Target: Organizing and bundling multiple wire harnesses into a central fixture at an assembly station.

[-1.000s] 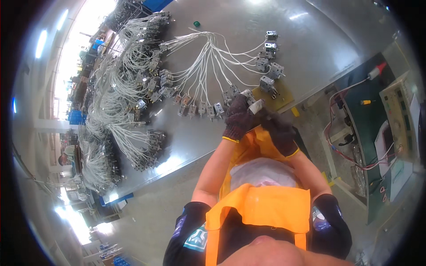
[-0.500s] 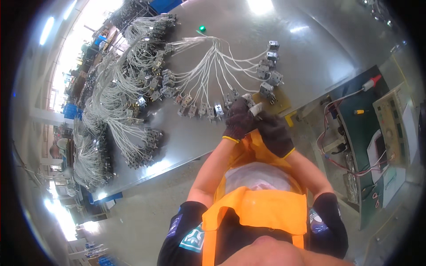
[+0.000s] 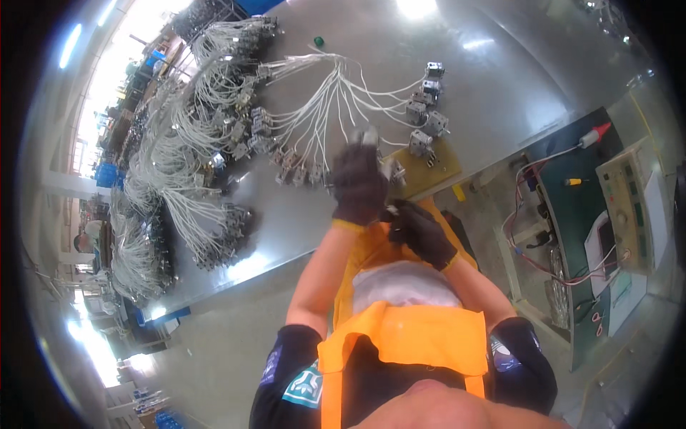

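My left hand [image 3: 359, 184], in a dark knit glove with a yellow cuff, is smeared by motion above the table edge. A pale grey piece [image 3: 366, 136] shows at its fingertips; whether it is held I cannot tell. My right hand [image 3: 423, 232], gloved alike, is closed close to my apron, with a small light bit at its fingertips too small to name. Between and beyond the hands lie small boxy metal parts [image 3: 418, 141] on thin white leads [image 3: 336, 89], fanned out from one bundle. A brownish flat board [image 3: 439, 168] lies under the nearest parts.
Big heaps of similar white-leaded parts [image 3: 171, 193] cover the left of the metal table [image 3: 493, 86]. A green round object [image 3: 319, 41] sits at the back. At right, a dark green bench [image 3: 582, 314] carries an instrument box [image 3: 622, 207], red cables and a red-tipped probe [image 3: 594, 136].
My hands have parted: the left has moved left and over the metal parts, the right has drawn back toward my apron. The green object no longer glows. The whole view has shifted slightly.
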A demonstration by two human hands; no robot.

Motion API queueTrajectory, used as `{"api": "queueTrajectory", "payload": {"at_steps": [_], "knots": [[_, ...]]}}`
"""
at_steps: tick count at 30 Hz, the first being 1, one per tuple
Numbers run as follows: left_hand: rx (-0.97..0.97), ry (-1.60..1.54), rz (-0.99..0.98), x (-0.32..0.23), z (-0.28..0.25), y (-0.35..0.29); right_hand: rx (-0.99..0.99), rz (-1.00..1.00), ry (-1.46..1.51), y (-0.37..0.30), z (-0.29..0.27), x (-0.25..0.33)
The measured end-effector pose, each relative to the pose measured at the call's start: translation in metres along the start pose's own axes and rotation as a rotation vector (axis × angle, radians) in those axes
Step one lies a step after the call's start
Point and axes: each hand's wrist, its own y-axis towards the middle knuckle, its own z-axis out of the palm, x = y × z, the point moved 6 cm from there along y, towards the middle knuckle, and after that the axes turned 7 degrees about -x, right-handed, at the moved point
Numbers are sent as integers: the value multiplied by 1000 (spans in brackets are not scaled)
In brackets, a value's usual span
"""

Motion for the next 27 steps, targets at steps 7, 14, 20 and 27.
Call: {"api": "queueTrajectory", "payload": {"at_steps": [7,14,20,27], "knots": [[619,-166,-357,90,61,-25,-81,-306,-280,46,-8,36],[632,-490,-410,93,62,-27,-164,-711,-503,47,5,74],[594,-460,-491,43,53,7,-198,-657,-156,94,-22,76],[196,-505,-802,36,73,-32,-205,-772,-442,78,1,92]]}}
